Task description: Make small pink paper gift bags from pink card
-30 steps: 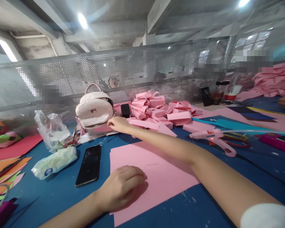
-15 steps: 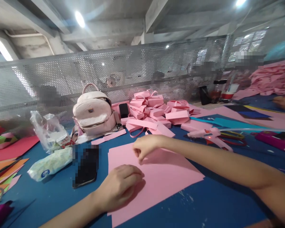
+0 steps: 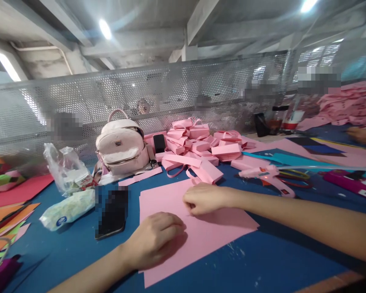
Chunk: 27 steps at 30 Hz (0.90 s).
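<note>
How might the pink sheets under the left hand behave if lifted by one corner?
The pink sheets would probably flex rather than stay stiff, being thin and broad. They might also slide apart, since their edges lie offset.

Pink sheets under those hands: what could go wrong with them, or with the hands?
The sheets don't line up evenly at the left edge; a push from the left hand or right hand might skew them more.
The glue gun shows a small reddish glow, so it may be hot; the right forearm could brush it.
The pink pile looks loosely heaped and might slide.
</note>
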### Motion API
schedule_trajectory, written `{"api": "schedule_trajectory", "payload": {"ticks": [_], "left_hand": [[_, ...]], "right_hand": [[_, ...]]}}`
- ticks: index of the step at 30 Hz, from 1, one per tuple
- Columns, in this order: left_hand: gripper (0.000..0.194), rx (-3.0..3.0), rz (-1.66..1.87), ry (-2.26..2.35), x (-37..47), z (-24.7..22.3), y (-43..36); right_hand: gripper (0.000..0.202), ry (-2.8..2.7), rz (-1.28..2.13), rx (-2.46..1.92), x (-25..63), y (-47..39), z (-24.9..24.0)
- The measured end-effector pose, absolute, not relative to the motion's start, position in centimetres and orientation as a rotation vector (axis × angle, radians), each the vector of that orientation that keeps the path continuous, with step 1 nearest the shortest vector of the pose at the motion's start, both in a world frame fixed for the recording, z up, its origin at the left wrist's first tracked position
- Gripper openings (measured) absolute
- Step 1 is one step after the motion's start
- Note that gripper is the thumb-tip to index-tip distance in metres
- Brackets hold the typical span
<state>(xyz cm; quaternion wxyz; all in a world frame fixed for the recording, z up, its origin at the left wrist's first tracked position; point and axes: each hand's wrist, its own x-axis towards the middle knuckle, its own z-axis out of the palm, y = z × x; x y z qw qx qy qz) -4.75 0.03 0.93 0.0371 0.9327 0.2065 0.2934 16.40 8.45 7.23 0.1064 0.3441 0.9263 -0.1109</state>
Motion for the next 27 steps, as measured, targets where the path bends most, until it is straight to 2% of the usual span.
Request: {"api": "schedule_trajectory", "payload": {"ticks": [2, 5, 9, 15, 20, 24, 27], "left_hand": [[0.019, 2.871, 0.903, 0.628, -4.8, 0.9, 0.0], [0.019, 2.869, 0.906, 0.631, -4.8, 0.9, 0.1], [0.019, 2.857, 0.897, 0.627, -4.9, 0.9, 0.1], [0.018, 2.838, 0.889, 0.635, -4.9, 1.0, 0.2], [0.019, 2.834, 0.900, 0.642, -4.8, 1.0, 0.1], [0.018, 2.842, 0.911, 0.645, -4.8, 1.1, 0.1], [0.019, 2.848, 0.900, 0.640, -4.8, 1.0, 0.1]], "right_hand": [[0.009, 2.734, -0.273, 1.079, 15.5, 9.9, 7.3], [0.027, 2.764, -0.200, 1.251, 14.0, 12.7, 7.3], [0.035, 2.864, -0.183, 1.374, 12.3, 15.4, 7.1], [0.029, 2.911, -0.398, 1.132, 11.1, 14.6, 6.0], [0.045, 2.844, -0.522, 1.094, 11.1, 14.5, 5.8], [0.041, 2.829, -0.595, 1.016, 11.2, 15.3, 5.8], [0.047, 2.844, -0.601, 0.981, 11.3, 15.8, 5.5]]}}
